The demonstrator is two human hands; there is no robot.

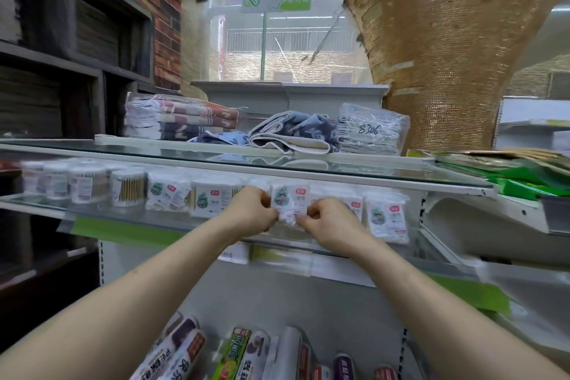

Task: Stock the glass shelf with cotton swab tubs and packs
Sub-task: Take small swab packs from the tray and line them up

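The left hand [251,211] and right hand [327,222] both curl their fingers and pinch the crinkled bottom edge of one swab pack [288,198], which stands upright mid-row on the glass shelf [101,215]. Round tubs [86,183] line the left; more packs [385,216] stand right.

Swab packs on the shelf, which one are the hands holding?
The middle pack, pinched at its bottom by the left hand and right hand; no hand grips the other packs.
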